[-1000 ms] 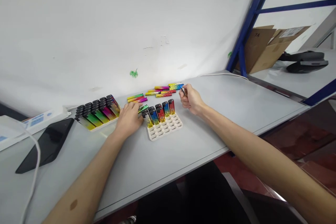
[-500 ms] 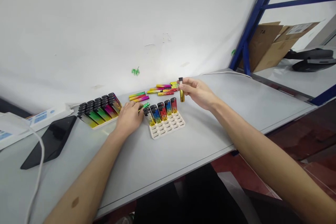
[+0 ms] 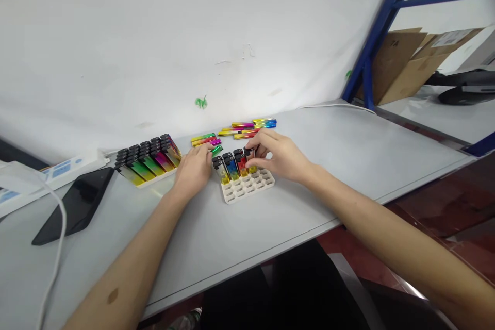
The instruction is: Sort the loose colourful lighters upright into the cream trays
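My right hand (image 3: 276, 157) is at the right side of a white slotted rack (image 3: 247, 193), its fingers closed round a black-topped lighter (image 3: 251, 153) with a yellowish lower end. Its fingers cover part of that lighter and the ones behind it. Left of it, yellow, blue and red lighters (image 3: 232, 167) stand upright in the rack's rear slots; the front slots are bare. My left hand (image 3: 195, 167) rests on the table just left of the rack, fingers closed on a shiny green sleeve (image 3: 217, 150) whose other end is hidden under the hand.
Shiny coloured sleeves (image 3: 243, 131) lie in loose piles by the wall. A second rack filled with lighters (image 3: 149, 160) stands at left. Beyond it are a black phone (image 3: 75, 206), a white cable (image 3: 62, 232) and a white box. A blue metal frame (image 3: 371, 56) and cardboard box (image 3: 406, 64) are at right.
My right hand has moved left and down from above the table to the rack, bringing the lighter among the standing ones. My left hand has stayed nearly in place with the green sleeve.
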